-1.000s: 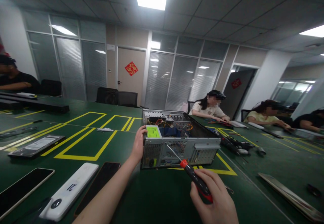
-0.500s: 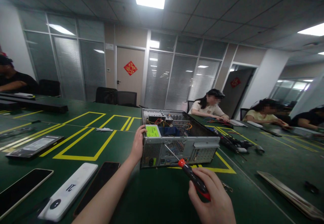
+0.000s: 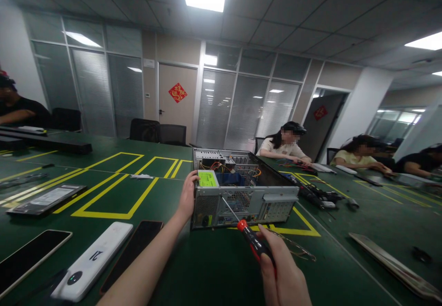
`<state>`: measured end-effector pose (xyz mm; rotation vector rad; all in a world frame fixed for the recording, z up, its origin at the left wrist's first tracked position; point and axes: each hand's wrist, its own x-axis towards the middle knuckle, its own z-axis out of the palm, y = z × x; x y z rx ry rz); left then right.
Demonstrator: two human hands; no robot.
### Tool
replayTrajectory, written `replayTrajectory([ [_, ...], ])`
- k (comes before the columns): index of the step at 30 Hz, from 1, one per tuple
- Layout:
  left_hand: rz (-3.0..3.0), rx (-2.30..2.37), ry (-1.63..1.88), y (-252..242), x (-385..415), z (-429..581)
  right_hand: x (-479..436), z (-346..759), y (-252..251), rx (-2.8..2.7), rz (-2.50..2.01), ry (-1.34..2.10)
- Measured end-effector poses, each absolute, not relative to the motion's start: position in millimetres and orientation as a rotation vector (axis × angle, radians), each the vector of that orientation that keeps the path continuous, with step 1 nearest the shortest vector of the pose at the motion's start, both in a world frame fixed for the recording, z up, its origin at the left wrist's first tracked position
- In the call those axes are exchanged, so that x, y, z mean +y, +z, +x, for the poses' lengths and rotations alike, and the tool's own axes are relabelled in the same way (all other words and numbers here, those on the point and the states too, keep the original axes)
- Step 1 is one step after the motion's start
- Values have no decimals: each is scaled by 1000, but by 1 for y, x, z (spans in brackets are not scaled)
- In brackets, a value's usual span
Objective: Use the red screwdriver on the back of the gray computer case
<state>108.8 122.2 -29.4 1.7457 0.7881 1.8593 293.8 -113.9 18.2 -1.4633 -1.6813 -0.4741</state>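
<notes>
An open metal computer case lies on the green table, its perforated rear panel facing me. Inside show a power supply with a yellow-green label and several coloured wires. My left hand grips the case's near left corner beside that label. My right hand is closed around the black and red handle of a screwdriver. Its shaft slants up and left, with the tip at the rear panel, right of the power supply; whether it touches a screw I cannot tell.
On the left lie a hard drive, a white device marked 21 and two dark phones. Glasses sit beyond my right hand. Cables and black parts are right of the case. Several people sit around the table.
The screwdriver and my right hand have shifted slightly left, and the hand has turned around the handle. More of the glasses shows. My left hand stays at the case corner.
</notes>
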Motion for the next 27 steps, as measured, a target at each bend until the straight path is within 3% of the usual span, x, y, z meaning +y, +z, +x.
replayTrajectory([
  [10,1735,789,1865,-30,123,110,-108,282,5,-1751,-1243,-737],
  [16,1757,769,1855,-29,123,109,-114,279,3,-1659,-1438,-496],
  [27,1742,793,1854,-30,123,110,-113,273,1,-1634,-1473,-369],
])
